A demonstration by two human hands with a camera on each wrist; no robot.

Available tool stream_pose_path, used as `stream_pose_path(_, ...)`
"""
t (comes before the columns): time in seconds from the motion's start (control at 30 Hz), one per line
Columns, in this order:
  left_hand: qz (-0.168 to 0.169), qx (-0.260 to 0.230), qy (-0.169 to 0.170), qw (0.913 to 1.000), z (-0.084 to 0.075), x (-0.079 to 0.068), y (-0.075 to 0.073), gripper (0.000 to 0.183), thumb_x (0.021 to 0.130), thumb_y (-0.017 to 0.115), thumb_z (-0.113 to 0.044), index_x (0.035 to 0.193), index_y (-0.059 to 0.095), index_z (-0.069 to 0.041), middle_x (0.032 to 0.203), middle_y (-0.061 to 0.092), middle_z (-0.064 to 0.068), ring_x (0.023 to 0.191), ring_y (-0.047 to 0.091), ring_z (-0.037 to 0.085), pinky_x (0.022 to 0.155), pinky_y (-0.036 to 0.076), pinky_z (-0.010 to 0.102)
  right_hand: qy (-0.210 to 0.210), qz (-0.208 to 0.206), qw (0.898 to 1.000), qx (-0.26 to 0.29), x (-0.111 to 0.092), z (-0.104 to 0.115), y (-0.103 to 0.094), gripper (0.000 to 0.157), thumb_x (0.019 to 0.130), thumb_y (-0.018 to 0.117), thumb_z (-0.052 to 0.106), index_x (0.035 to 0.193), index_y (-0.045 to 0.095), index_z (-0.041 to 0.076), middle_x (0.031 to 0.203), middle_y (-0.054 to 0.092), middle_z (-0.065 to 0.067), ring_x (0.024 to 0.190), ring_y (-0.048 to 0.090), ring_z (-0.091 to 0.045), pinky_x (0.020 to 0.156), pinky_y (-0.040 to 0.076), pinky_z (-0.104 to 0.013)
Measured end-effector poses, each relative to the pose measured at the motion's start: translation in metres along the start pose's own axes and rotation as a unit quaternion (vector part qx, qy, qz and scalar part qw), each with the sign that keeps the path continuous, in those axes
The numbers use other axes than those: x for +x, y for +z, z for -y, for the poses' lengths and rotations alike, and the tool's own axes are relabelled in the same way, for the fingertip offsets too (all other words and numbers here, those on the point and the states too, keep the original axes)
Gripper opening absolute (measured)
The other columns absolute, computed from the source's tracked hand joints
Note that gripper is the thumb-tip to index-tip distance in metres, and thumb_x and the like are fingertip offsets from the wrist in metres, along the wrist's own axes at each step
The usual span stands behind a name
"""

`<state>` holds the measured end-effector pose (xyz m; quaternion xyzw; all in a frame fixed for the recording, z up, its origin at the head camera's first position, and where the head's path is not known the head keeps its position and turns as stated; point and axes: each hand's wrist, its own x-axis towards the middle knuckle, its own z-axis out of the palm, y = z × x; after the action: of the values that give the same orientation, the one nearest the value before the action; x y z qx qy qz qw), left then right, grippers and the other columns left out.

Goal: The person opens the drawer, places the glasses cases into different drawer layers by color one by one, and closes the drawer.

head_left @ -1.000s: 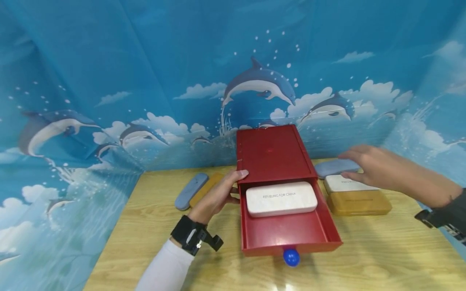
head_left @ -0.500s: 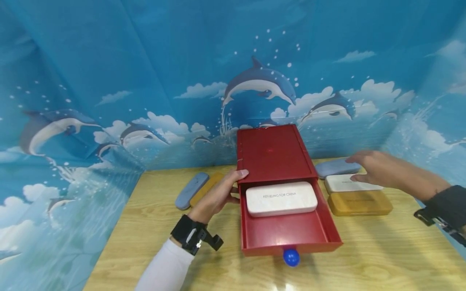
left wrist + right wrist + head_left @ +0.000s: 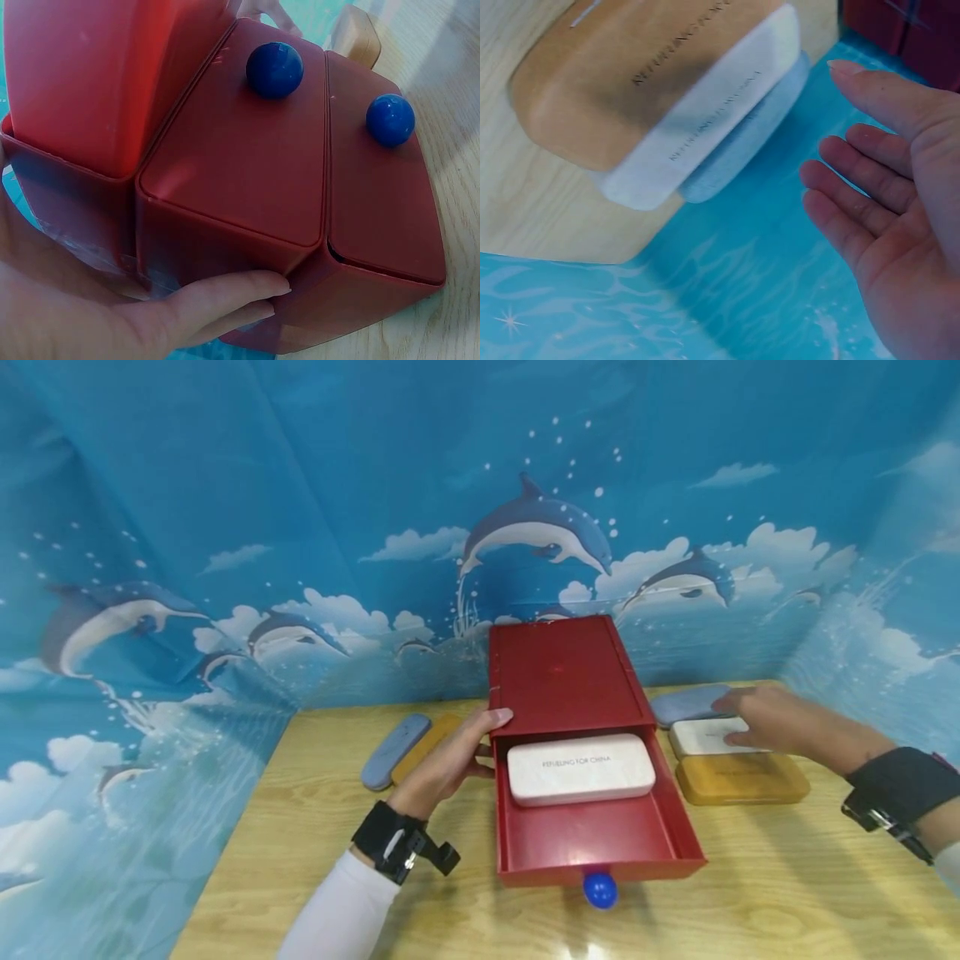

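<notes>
Right hand [image 3: 783, 718]: hanging near the outer white case [image 3: 696, 737], thumb and fingers parted, pinching nothing.
Left hand [image 3: 444, 760]: resting against the red cabinet [image 3: 558, 685], thumb straight.
Outer white case: lying between blue case [image 3: 688, 702] and mustard case [image 3: 742, 780]; we are judging this a reach, next calling for a pinch.
Drawer [image 3: 585, 839]: holding inner white case [image 3: 581, 781], reading "REFUELING FOR CHINA".
Mustard case: showing "REFUELING", the rest blurring.

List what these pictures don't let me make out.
Head view: part of the white case on the right, covered by the right hand.
Head view: part of the left yellow case, covered by the left hand.
Left wrist view: the insides of the two closed drawers, behind their fronts.
Right wrist view: part of the yellow case beside that white case, cut off by the top edge.
</notes>
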<state>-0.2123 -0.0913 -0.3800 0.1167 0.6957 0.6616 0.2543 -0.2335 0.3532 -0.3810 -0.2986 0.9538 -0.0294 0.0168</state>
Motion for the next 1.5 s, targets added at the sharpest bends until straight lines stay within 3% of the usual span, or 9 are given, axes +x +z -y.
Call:
stream_pose_path(0.63, 0.002, -0.001, 0.011, 0.9999, -0.001, -0.002, 0.001, 0.064, 0.089, 0.052, -0.056, 0.144, 0.029, -0.03, 0.133, 0.042, 0.013, 0.102, 0.057, 0.036, 0.075, 0.053, 0.05, 0.031, 0.035, 0.998, 0.037, 0.003, -0.015, 0.026, 0.057, 0.071, 0.082, 0.02, 0.116, 0.061, -0.007, 0.112, 0.061, -0.026, 0.103, 0.056, -0.044, 0.083, 0.048, -0.054)
stream_pose_path(0.93, -0.003, 0.002, 0.011, 0.9999, 0.0, -0.002, 0.001, 0.063, 0.089, 0.052, -0.056, 0.142, 0.032, -0.031, 0.13, 0.044, 0.011, 0.101, 0.058, 0.036, 0.077, 0.052, 0.053, 0.01, 0.014, 0.999, 0.034, 0.003, -0.02, 0.039, 0.062, 0.067, 0.083, 0.023, 0.114, 0.06, -0.009, 0.105, 0.062, -0.023, 0.093, 0.059, -0.037, 0.076, 0.05, -0.048)
stream_pose_path(1.2, -0.003, 0.004, 0.013, 0.9999, 0.002, -0.002, 0.002, 0.062, 0.09, 0.052, -0.055, 0.141, 0.033, -0.028, 0.131, 0.043, 0.013, 0.1, 0.059, 0.034, 0.076, 0.052, 0.052, 0.023, 0.011, 0.999, 0.042, -0.001, -0.033, 0.049, 0.064, 0.068, 0.082, 0.028, 0.116, 0.059, -0.008, 0.111, 0.061, -0.026, 0.101, 0.057, -0.042, 0.082, 0.048, -0.052)
stream_pose_path(1.5, 0.003, 0.004, 0.014, 0.9999, 0.003, -0.002, -0.002, 0.059, 0.091, 0.051, -0.055, 0.141, 0.033, -0.028, 0.131, 0.044, 0.014, 0.103, 0.056, 0.036, 0.076, 0.053, 0.049, 0.007, -0.004, 0.999, 0.051, 0.005, -0.038, 0.045, 0.058, 0.069, 0.082, 0.026, 0.113, 0.062, -0.007, 0.107, 0.064, -0.023, 0.099, 0.058, -0.041, 0.082, 0.048, -0.052)
